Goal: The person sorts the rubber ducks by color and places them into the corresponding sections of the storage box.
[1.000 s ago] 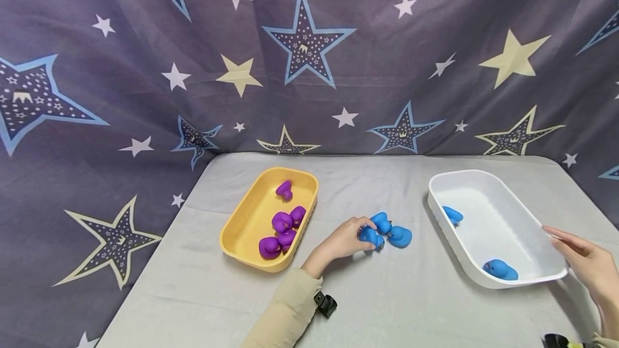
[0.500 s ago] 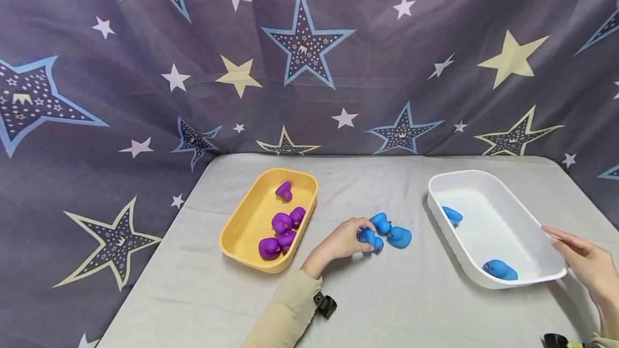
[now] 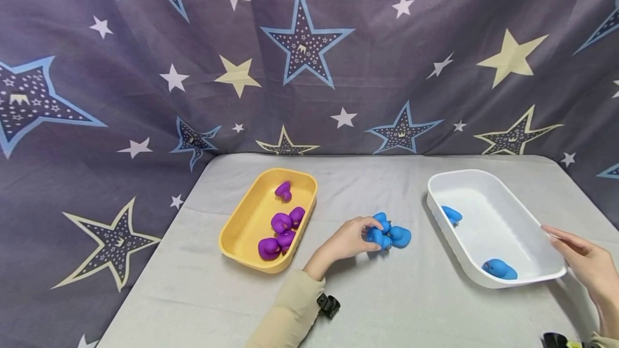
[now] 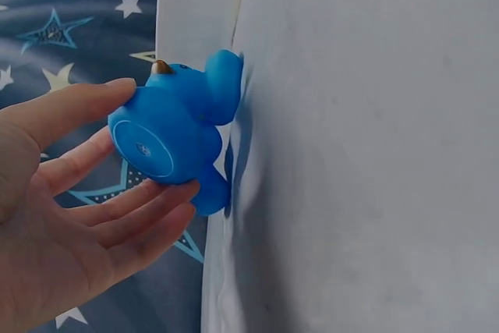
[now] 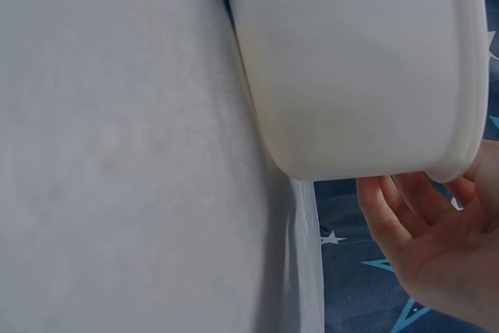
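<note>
My left hand (image 3: 355,239) pinches a blue rubber duck (image 3: 374,236) between thumb and fingers, at the table's middle. In the left wrist view this duck (image 4: 152,134) shows its round flat base, and other blue ducks lie right behind it. One blue duck (image 3: 400,236) sits just to the right and another (image 3: 381,220) at the back, partly behind my fingers. My right hand (image 3: 587,262) holds the right side of a white tub (image 3: 488,283) by its rim, thumb above and fingers against the outer wall in the right wrist view. Two blue ducks (image 3: 500,269) lie inside the tub.
A yellow tub (image 3: 242,214) with several purple ducks (image 3: 282,223) stands on the left of the table. Pale cloth (image 3: 367,305) covers the table. Behind it hangs a dark curtain (image 3: 367,106) printed with stars.
My left hand has shifted slightly right with the pinched blue duck, closer against the other two. The right hand and both tubs have stayed in place.
</note>
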